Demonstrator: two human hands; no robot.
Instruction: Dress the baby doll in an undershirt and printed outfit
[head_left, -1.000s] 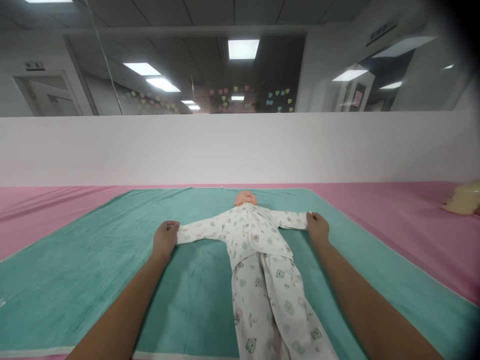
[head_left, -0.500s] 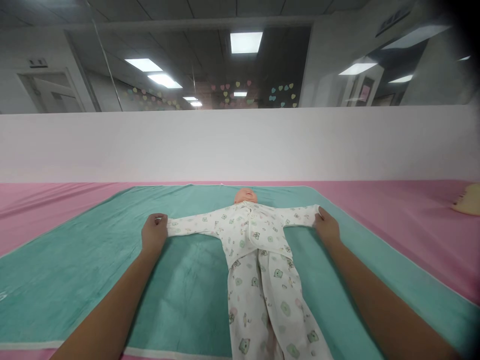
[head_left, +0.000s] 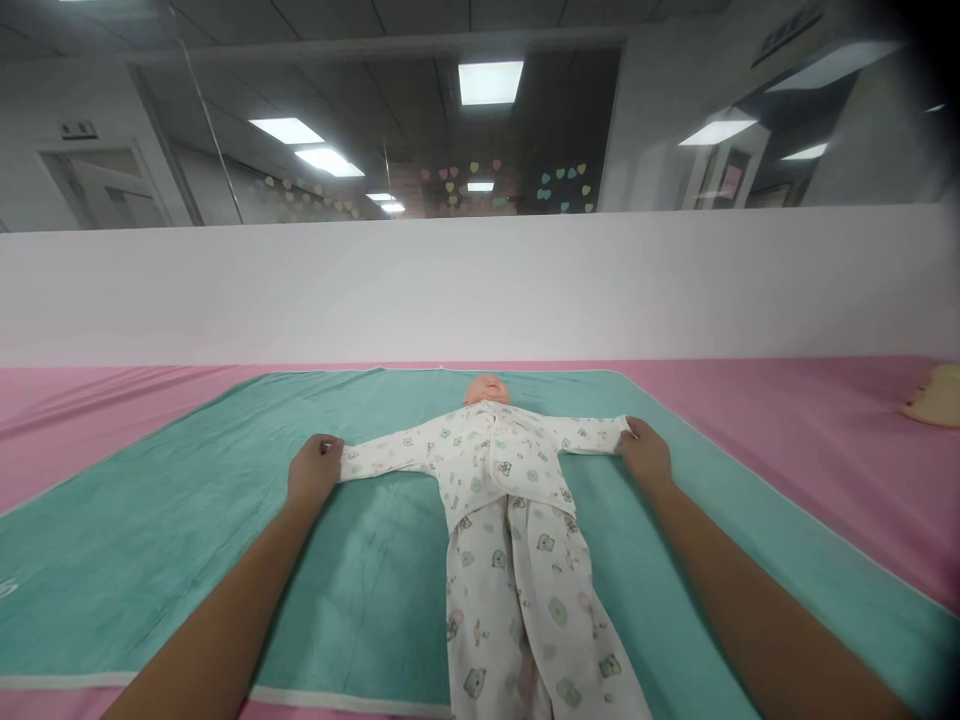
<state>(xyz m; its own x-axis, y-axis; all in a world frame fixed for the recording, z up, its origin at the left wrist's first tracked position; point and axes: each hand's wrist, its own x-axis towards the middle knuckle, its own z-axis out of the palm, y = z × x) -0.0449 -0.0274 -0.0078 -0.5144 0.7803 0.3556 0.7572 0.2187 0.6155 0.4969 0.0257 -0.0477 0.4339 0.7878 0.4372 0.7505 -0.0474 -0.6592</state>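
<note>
A baby doll [head_left: 487, 389] lies on its back on a teal towel [head_left: 375, 600], its head toward the far edge. It wears a white printed jacket [head_left: 495, 450] and matching printed pants [head_left: 525, 610]. Both sleeves stretch out sideways. My left hand [head_left: 315, 470] pinches the cuff of the sleeve on the left. At the other side, my right hand [head_left: 645, 452] grips the cuff of the sleeve on the right. The doll's own hands are not visible at the cuffs.
Under the towel spreads a pink cover [head_left: 810, 430]. A white wall panel [head_left: 480, 290] rises behind it, with dark glass above. A pale yellow object [head_left: 934, 397] sits at the far right edge.
Both hands have come slightly inward and down with the cuffs still held, and the sleeves slant a little lower. The whole view has shifted slightly.
</note>
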